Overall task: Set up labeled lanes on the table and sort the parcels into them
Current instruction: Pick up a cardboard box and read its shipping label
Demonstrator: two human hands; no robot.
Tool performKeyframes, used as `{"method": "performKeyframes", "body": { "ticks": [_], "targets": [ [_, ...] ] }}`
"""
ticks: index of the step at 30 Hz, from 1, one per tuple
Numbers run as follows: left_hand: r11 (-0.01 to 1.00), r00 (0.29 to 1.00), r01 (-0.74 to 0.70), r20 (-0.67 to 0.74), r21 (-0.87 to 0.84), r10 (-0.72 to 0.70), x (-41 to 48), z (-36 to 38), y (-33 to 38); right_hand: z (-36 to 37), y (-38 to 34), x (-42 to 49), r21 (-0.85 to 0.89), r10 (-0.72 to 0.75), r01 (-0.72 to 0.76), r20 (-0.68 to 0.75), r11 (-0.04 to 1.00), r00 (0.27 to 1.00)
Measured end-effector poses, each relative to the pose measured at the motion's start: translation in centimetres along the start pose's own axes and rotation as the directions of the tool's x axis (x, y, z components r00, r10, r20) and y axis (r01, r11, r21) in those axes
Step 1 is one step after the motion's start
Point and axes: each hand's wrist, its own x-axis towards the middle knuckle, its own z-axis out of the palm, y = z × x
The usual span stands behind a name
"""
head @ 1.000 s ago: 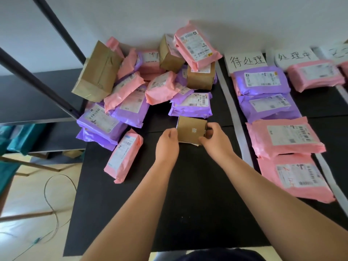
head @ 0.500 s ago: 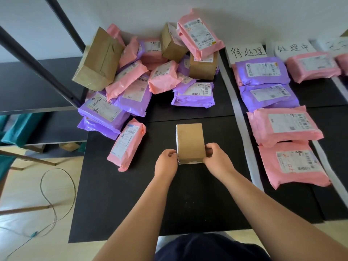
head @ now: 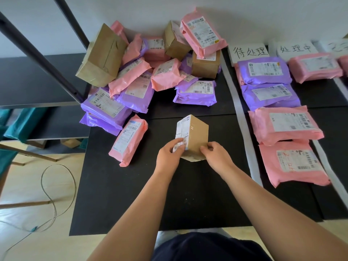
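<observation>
A small brown cardboard box (head: 197, 134) with a white shipping label on its left face stands tilted over the black table (head: 116, 200). My left hand (head: 169, 157) grips its labelled left side and my right hand (head: 216, 157) pinches its lower right edge. Behind it lies a heap of unsorted parcels (head: 146, 72), pink, purple and brown. To the right, a white tape strip (head: 243, 119) borders a lane headed by a handwritten label (head: 250, 52). That lane holds two purple parcels (head: 263, 70) and two pink ones (head: 284, 125).
A second label (head: 295, 48) heads the following lane, with a pink parcel (head: 314, 66) under it. A pink parcel (head: 130, 140) lies alone left of the box. Dark metal bars (head: 37, 53) cross the left side. A cable (head: 56, 194) lies on the wooden floor.
The two hands drew the brown box toward me from the heap's edge and turned it, so its white label now faces up on the left side.
</observation>
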Motion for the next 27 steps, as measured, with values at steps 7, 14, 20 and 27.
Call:
{"method": "performKeyframes", "body": {
  "ticks": [7,14,20,27],
  "targets": [
    [0.995,0.994,-0.069,-0.079,0.075,0.075,-0.5,-0.2,-0.4,0.2,-0.1,-1.0,-0.036,-0.032,0.034,0.054,0.999,0.998],
    [0.973,0.998,-0.03,-0.053,0.23,0.043,-0.2,-0.3,-0.7,-0.7,-0.3,-0.8,-0.061,-0.115,0.111,-0.056,0.992,0.992],
    [0.884,0.994,-0.1,0.0,0.457,0.112,1.0,0.0,-0.1,-1.9,-1.1,-0.2,-0.322,-0.372,0.307,-0.164,0.896,0.914],
    [0.893,0.971,-0.156,-0.102,0.421,0.218,0.4,-0.1,-0.3,-2.1,-0.6,0.3,-0.523,-0.412,0.392,0.084,0.757,0.907]
  ]
}}
